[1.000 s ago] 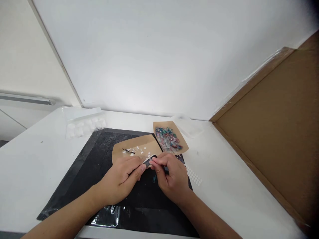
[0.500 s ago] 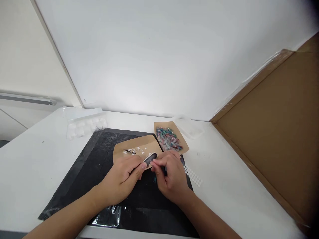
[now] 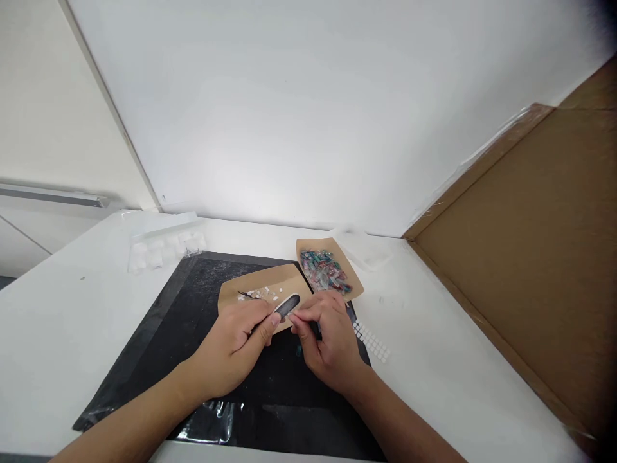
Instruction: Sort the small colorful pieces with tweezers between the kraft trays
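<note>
My left hand (image 3: 245,337) is closed around a nail file (image 3: 290,304) with a dark grainy face, a pale edge and a rounded end, which sticks out past the thumb. My right hand (image 3: 330,337) is in a pinch right beside the file's end. Whatever small piece sits between its fingertips is mostly hidden, perhaps a false nail. Under and behind both hands lies a brown paper tray (image 3: 263,276) with white scraps and a thin dark strip in it. Another brown tray (image 3: 354,280) to the right holds a heap of teal, red and clear nail-shaped pieces (image 3: 325,270).
A black mat (image 3: 193,360) covers the middle of the white table (image 3: 58,328). On the right is a sheet of round white stickers (image 3: 371,341), with a clear plastic box (image 3: 371,251) behind. A compartment box (image 3: 159,251) stands back left. Cardboard (image 3: 530,257) walls the right side.
The nail file is turned slightly, showing more of its dark face. My right fingertips have shifted a little along its edge. The camera view has moved slightly.
</note>
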Action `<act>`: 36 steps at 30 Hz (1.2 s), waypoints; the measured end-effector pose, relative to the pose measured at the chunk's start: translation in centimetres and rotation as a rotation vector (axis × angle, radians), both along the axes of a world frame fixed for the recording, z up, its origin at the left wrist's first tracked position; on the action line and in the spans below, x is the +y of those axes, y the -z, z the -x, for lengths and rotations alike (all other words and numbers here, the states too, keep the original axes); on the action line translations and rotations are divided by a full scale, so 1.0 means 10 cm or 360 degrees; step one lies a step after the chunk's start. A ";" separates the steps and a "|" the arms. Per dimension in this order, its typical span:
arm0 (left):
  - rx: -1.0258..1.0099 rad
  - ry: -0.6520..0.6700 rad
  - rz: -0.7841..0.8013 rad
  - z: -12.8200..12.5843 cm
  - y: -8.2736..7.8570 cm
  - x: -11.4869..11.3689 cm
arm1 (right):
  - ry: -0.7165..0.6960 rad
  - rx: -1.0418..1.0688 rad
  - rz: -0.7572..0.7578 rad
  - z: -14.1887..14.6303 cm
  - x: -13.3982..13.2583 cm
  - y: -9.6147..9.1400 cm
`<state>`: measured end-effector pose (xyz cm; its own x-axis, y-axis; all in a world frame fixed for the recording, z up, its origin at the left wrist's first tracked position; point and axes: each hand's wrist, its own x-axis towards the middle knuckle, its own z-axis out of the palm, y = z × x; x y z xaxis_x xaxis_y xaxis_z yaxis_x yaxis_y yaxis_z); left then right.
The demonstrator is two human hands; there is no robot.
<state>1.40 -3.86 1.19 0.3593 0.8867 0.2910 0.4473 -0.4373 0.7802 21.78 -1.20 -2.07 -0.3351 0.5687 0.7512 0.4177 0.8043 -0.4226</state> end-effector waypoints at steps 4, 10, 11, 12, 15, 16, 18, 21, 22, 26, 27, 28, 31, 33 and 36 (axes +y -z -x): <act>0.0008 -0.0005 -0.0001 0.00 -0.02 -0.01 | 0.0128 0.0009 -0.0024 0.01 -0.02 -0.02; 0.0040 -0.0010 -0.0023 -0.01 -0.04 -0.02 | 0.0555 0.0148 0.0158 -0.09 0.10 -0.01; 0.0042 -0.0022 -0.0036 -0.01 -0.05 -0.02 | 0.0644 0.0196 0.0222 -0.12 0.13 -0.01; 0.0042 -0.0040 -0.0050 -0.01 -0.05 -0.02 | 0.0731 0.0248 0.0289 -0.15 0.16 -0.02; 0.0038 -0.0082 -0.0076 0.00 -0.05 -0.02 | 0.0916 0.0318 0.0480 -0.28 0.26 -0.05; 0.0041 -0.0086 -0.0074 0.00 -0.05 -0.02 | 0.0940 0.0311 0.0532 -0.32 0.29 -0.06; 0.0049 -0.0085 -0.0068 0.00 -0.04 -0.02 | 0.0919 0.0256 0.0555 -0.41 0.35 -0.07; 0.0043 -0.0077 -0.0075 0.00 -0.04 -0.01 | 0.0885 0.0190 0.0551 -0.51 0.41 -0.07; 0.0039 -0.0075 -0.0077 0.00 -0.03 -0.01 | 0.0898 0.0178 0.0547 -0.54 0.43 -0.07; 0.0044 -0.0058 -0.0082 0.00 -0.03 0.00 | 0.0929 0.0104 0.0550 -0.63 0.48 -0.05; 0.0056 -0.0053 -0.0086 0.00 -0.03 0.00 | 0.0906 0.0088 0.0567 -0.64 0.49 -0.05; 0.0069 -0.0047 -0.0092 0.00 -0.03 0.00 | 0.0879 0.0072 0.0588 -0.66 0.50 -0.05; 0.0100 -0.0046 -0.0103 0.01 -0.02 0.00 | 0.0871 0.0013 0.0668 -0.68 0.50 -0.06; 0.0104 -0.0047 -0.0101 0.01 -0.02 -0.01 | 0.0918 -0.0042 0.0732 -0.69 0.49 -0.07; 0.0107 -0.0043 -0.0094 0.02 -0.01 -0.02 | 0.0931 -0.0147 0.0766 -0.68 0.49 -0.06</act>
<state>1.21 -4.01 1.32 0.3561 0.8784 0.3189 0.5102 -0.4687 0.7211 28.53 3.65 -1.47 0.0722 0.9305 0.3591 0.7699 0.1769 -0.6132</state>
